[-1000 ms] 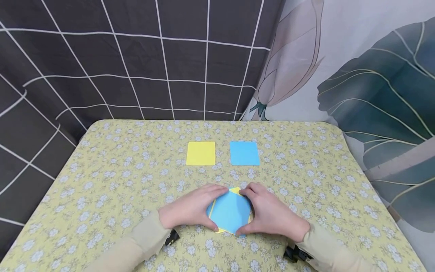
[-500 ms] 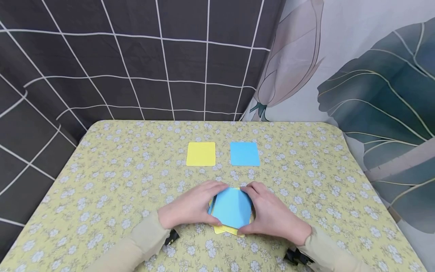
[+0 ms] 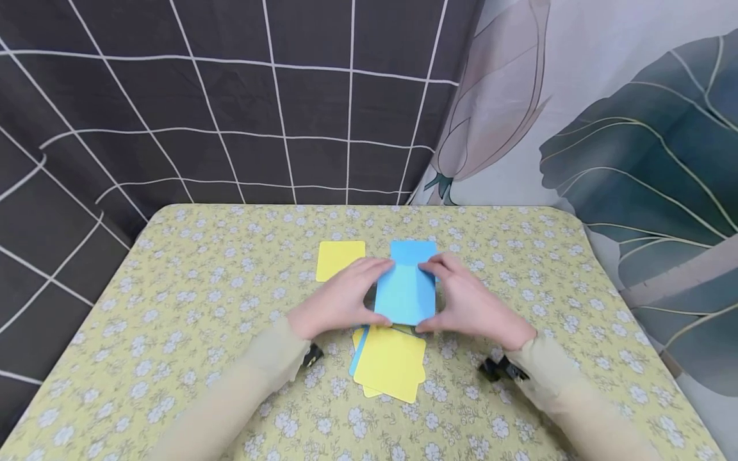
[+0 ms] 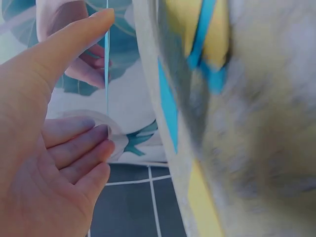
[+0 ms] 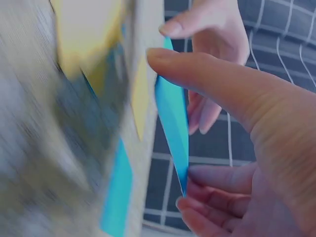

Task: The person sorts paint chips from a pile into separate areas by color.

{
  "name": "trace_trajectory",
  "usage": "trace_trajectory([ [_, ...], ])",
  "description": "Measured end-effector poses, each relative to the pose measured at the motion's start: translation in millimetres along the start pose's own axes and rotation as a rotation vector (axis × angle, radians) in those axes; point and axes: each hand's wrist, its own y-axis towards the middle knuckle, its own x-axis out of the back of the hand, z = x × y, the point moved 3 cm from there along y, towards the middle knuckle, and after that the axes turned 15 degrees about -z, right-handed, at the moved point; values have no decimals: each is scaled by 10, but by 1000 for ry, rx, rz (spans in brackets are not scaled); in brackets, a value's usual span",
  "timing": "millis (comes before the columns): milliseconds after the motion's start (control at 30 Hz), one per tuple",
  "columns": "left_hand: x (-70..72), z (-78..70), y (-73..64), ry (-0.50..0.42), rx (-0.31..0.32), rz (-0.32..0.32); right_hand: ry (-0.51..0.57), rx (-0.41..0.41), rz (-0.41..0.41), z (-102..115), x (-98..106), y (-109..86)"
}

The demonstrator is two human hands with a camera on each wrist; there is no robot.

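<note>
A blue square card (image 3: 405,296) is held up above the table between my two hands. My left hand (image 3: 346,296) pinches its left edge between thumb and fingers, and my right hand (image 3: 475,301) grips the right edge the same way. In the left wrist view the raised card (image 4: 106,64) appears edge-on as a thin line; the right wrist view shows its blue face (image 5: 173,116) slanted. Below it lies a messy pile of yellow and blue cards (image 3: 391,362), a yellow one on top. The raised card partly covers a second blue card (image 3: 413,248) lying behind it.
A yellow card (image 3: 339,258) lies flat to the left of the far blue one. The table wears a yellow flowered cloth (image 3: 190,320). Behind hangs a dark gridded curtain (image 3: 230,96), with a floral curtain (image 3: 623,160) at the right.
Both hands have lifted the top blue card off the pile and carried it forward, toward the far blue card. A yellow card on the pile is now uncovered.
</note>
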Motion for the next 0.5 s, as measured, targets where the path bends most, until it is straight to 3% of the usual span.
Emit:
trace_trajectory([
  [267, -22, 144, 499, 58, 14, -64, 48, 29, 10, -314, 185, 487],
  [500, -148, 328, 781, 94, 48, -54, -3, 7, 37, -514, 151, 735],
])
